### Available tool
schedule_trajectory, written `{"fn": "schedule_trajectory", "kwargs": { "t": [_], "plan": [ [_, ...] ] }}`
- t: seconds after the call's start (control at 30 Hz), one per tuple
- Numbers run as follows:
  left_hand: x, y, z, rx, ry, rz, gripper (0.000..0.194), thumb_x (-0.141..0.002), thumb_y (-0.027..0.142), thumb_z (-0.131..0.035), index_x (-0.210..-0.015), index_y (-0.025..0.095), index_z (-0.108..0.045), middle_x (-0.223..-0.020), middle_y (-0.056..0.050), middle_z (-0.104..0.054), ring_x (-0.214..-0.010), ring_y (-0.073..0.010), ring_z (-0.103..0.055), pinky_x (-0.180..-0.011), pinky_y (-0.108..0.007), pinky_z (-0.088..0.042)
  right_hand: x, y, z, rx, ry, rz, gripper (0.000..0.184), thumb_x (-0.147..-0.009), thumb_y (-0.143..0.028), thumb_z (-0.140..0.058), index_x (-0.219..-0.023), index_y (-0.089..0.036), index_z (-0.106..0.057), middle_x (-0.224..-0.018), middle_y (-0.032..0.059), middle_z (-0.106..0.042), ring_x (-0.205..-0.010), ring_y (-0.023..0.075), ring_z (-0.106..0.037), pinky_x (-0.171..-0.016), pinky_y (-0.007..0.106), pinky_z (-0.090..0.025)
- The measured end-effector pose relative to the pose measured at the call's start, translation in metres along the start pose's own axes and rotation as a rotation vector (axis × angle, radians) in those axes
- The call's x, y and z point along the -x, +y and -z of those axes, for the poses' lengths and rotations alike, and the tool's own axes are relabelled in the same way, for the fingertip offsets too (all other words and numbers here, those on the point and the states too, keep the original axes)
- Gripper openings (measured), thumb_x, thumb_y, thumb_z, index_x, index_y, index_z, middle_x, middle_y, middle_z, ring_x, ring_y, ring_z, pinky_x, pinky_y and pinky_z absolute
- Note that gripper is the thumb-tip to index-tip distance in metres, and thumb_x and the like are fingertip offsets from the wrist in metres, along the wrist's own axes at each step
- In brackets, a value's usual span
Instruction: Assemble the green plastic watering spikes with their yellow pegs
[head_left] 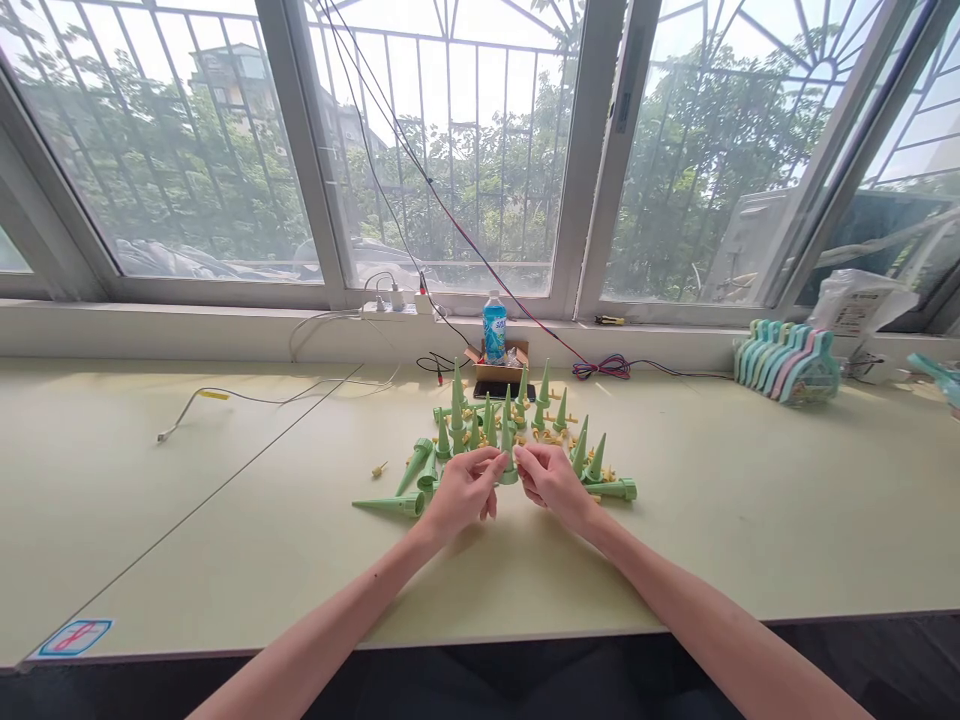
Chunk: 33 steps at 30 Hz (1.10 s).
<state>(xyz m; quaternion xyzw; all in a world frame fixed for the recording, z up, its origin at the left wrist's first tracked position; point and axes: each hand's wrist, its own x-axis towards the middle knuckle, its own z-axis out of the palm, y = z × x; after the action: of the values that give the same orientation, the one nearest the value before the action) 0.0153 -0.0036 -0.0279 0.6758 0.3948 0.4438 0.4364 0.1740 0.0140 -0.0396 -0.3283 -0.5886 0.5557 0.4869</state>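
Note:
In the middle of the table, my left hand (pixel 466 487) is closed on a green plant watering spike (pixel 507 440), its tip pointing up. My right hand (pixel 553 482) is closed in a pinch at the spike's right side. What its fingertips hold is too small and covered to make out. Around and behind both hands are several more green spikes, some upright and some lying down, such as the lying spike (pixel 390 504) on the left. Small yellow valve pieces are scattered among them, and a loose yellow valve (pixel 379 469) lies apart on the left.
Behind the spikes are a dark phone (pixel 491 390), a cardboard box (pixel 514 368) and a blue bottle (pixel 494 328). A coiled cable (pixel 602 367) and bagged pastel hangers (pixel 786 362) lie to the right. A white cable (pixel 247 396) crosses the left. A power strip (pixel 397 305) sits on the sill.

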Motion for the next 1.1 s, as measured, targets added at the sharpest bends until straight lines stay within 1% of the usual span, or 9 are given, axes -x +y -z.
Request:
{"fn": "schedule_trajectory", "kwargs": {
  "t": [0.17, 0.3, 0.47, 0.63, 0.8, 0.93, 1.1],
  "plan": [
    [0.0, 0.004, 0.001, 0.057, -0.026, 0.066, 0.036, -0.088, 0.05, -0.054, -0.075, 0.017, -0.056, -0.039, 0.005, -0.048, -0.032, -0.0088, -0.046, -0.035, -0.018, -0.033, 0.001, 0.003, 0.001, 0.055, -0.01, 0.065, 0.042, -0.088, -0.05, -0.054, -0.062, -0.02, -0.04, -0.045, -0.0091, -0.031, -0.036, 0.0049, -0.024, -0.035, 0.021, -0.019],
    [0.0, 0.003, 0.003, 0.126, -0.049, 0.115, 0.037, -0.087, 0.052, -0.055, -0.078, 0.016, -0.057, -0.04, 0.003, -0.052, -0.034, -0.009, -0.046, -0.038, -0.019, -0.036, 0.001, 0.006, 0.003, 0.181, 0.008, 0.139, 0.041, -0.092, -0.049, -0.049, -0.064, -0.02, -0.041, -0.047, -0.0073, -0.035, -0.039, 0.0068, -0.03, -0.039, 0.022, -0.025],
    [-0.001, 0.003, 0.005, 0.268, -0.106, 0.189, 0.039, -0.085, 0.053, -0.057, -0.083, 0.013, -0.059, -0.053, -0.004, -0.062, -0.043, -0.011, -0.053, -0.038, -0.019, -0.037, 0.003, 0.006, 0.005, 0.363, 0.029, 0.246, 0.039, -0.095, -0.045, -0.045, -0.064, -0.019, -0.042, -0.052, -0.005, -0.038, -0.046, 0.0084, -0.033, -0.044, 0.023, -0.027],
    [-0.003, 0.004, 0.009, 0.425, -0.189, 0.285, 0.037, -0.086, 0.049, -0.059, -0.086, 0.013, -0.058, -0.062, -0.007, -0.066, -0.036, -0.0055, -0.045, -0.037, -0.017, -0.035, 0.006, 0.003, 0.004, 0.448, 0.027, 0.324, 0.037, -0.096, -0.041, -0.043, -0.067, -0.019, -0.044, -0.055, -0.0045, -0.039, -0.048, 0.0088, -0.033, -0.046, 0.024, -0.026],
    [-0.005, 0.0, 0.012, 0.525, -0.235, 0.37, 0.033, -0.087, 0.044, -0.06, -0.082, 0.012, -0.057, -0.067, -0.01, -0.069, -0.035, -0.0047, -0.046, -0.035, -0.016, -0.032, 0.009, -0.001, 0.004, 0.529, 0.016, 0.391, 0.035, -0.096, -0.038, -0.043, -0.068, -0.018, -0.046, -0.056, -0.0043, -0.039, -0.049, 0.0086, -0.031, -0.047, 0.023, -0.026],
    [-0.005, -0.001, 0.012, 0.558, -0.255, 0.385, 0.033, -0.088, 0.043, -0.058, -0.08, 0.011, -0.057, -0.067, -0.01, -0.069, -0.036, -0.0045, -0.047, -0.036, -0.015, -0.033, 0.009, -0.002, 0.004, 0.58, 0.013, 0.434, 0.035, -0.096, -0.036, -0.042, -0.066, -0.018, -0.045, -0.056, -0.0039, -0.04, -0.05, 0.0087, -0.031, -0.049, 0.023, -0.027],
    [-0.004, -0.002, 0.01, 0.536, -0.248, 0.332, 0.031, -0.088, 0.044, -0.059, -0.085, 0.013, -0.056, -0.067, -0.009, -0.068, -0.038, -0.0056, -0.049, -0.037, -0.016, -0.035, 0.007, -0.002, 0.005, 0.618, 0.021, 0.455, 0.033, -0.096, -0.034, -0.041, -0.067, -0.019, -0.042, -0.055, -0.0041, -0.04, -0.05, 0.0087, -0.031, -0.049, 0.022, -0.027]
  ]
}}
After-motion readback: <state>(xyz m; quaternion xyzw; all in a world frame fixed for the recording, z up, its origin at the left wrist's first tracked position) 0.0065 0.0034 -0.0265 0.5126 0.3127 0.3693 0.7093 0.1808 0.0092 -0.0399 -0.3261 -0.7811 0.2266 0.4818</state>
